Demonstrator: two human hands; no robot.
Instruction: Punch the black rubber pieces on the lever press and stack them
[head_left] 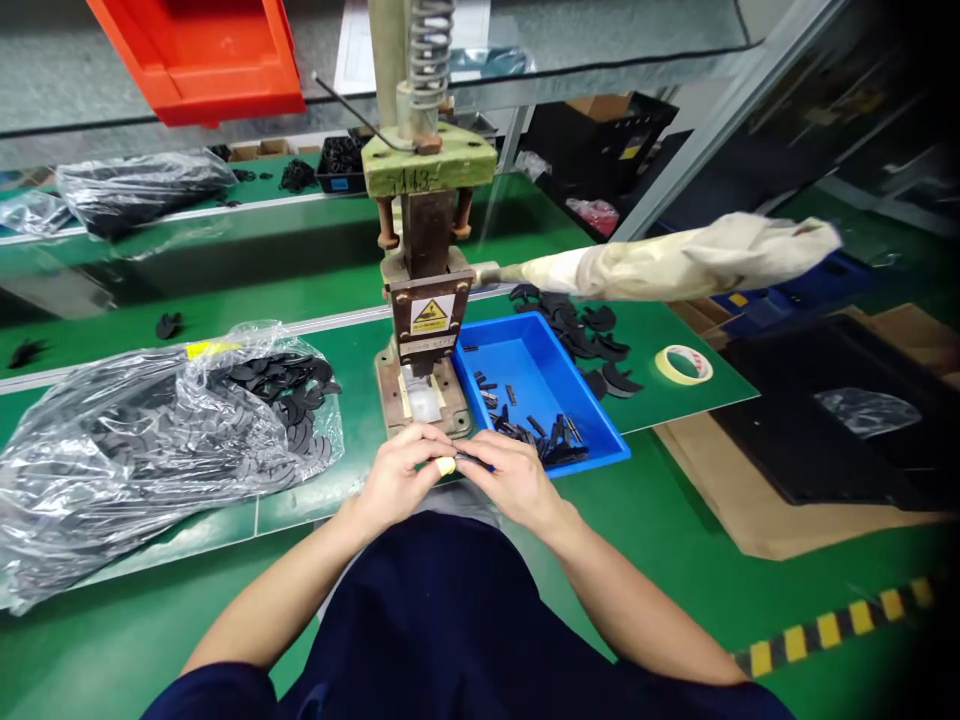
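Note:
Both my hands meet at the front edge of the green bench, just below the base of a hand press. My left hand is closed, a yellow-taped fingertip pinching a small black part. My right hand is closed on the same part from the other side. A blue tray holding several small black pieces sits right of the press, close to my right hand. A clear plastic bag full of black crescent-shaped pieces lies to the left.
The press lever, wrapped in cream cloth, sticks out to the right. Loose black crescents and a tape roll lie behind the tray. An orange bin sits on the shelf above. Cardboard and a black tray are at right.

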